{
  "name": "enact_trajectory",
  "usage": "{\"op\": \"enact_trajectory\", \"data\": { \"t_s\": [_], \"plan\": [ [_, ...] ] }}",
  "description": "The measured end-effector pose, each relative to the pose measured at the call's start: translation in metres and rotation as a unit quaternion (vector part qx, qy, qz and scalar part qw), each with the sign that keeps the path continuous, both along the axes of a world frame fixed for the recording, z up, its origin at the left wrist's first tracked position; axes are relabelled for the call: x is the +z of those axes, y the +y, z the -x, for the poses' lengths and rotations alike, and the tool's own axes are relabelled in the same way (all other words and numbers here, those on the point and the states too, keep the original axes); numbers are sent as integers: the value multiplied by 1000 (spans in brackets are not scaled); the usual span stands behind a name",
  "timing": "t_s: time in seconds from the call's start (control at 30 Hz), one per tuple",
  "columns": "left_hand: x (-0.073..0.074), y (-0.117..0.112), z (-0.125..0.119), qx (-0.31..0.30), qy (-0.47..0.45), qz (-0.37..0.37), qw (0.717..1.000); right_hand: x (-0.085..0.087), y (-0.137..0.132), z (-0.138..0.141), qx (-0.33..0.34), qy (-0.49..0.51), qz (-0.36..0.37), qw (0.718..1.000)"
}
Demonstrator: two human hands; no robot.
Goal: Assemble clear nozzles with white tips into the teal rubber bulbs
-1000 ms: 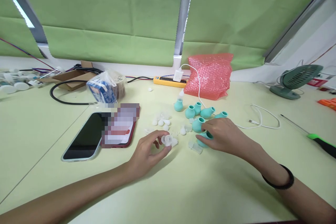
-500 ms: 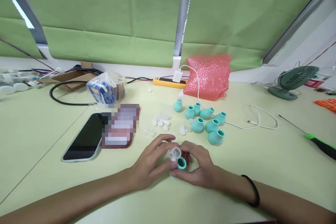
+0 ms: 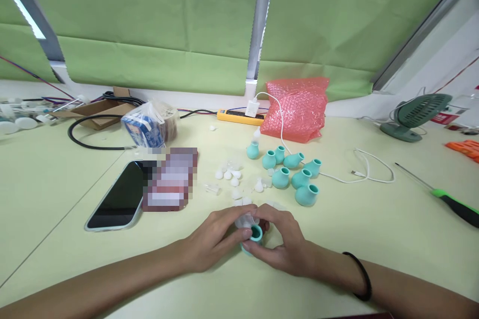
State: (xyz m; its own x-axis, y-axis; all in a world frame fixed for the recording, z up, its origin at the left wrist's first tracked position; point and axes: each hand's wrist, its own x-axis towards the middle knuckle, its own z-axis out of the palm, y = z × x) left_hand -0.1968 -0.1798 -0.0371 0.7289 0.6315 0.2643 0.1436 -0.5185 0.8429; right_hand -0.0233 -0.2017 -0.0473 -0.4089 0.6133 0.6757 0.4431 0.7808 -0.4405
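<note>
Between the fingers of my left hand [image 3: 207,239] is a clear plastic cup-like piece [image 3: 246,220], partly covered by the fingers. My right hand [image 3: 286,239] is closed around a teal rubber bulb [image 3: 259,228], whose round opening faces up. The left thumb rests by the bulb's rim, so the clear piece sits right beside the opening; whether the two touch is hard to tell. Beyond my hands lie small white drop-shaped parts [image 3: 235,181] and a clear tube [image 3: 212,189]. Several more teal bulbs [image 3: 280,178] stand to the right of these.
Two phones, one black-screened [image 3: 118,197] and one blurred [image 3: 170,179], lie at left. A red bubble-wrap bag [image 3: 295,109], a yellow power strip [image 3: 239,117] and a white cable [image 3: 368,177] are behind. At right are a screwdriver [image 3: 454,207] and a green fan [image 3: 415,114].
The clear piece has tipped, so its round mouth no longer faces me. The fingers of my left hand have lowered over it, and white parts behind them now show.
</note>
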Motion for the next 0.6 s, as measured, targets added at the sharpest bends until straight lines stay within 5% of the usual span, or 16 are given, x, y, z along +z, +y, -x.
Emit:
{"op": "enact_trajectory", "data": {
  "t_s": [0.23, 0.6],
  "plan": [
    [-1, -6, 3, -48, 18, -12, 999, -3, 0, -1, -21, 26, 8, 999],
    [-10, -8, 0, 33, 20, -99, 994, 3, 3, -8, 64, 94, 57, 992]
  ]
}}
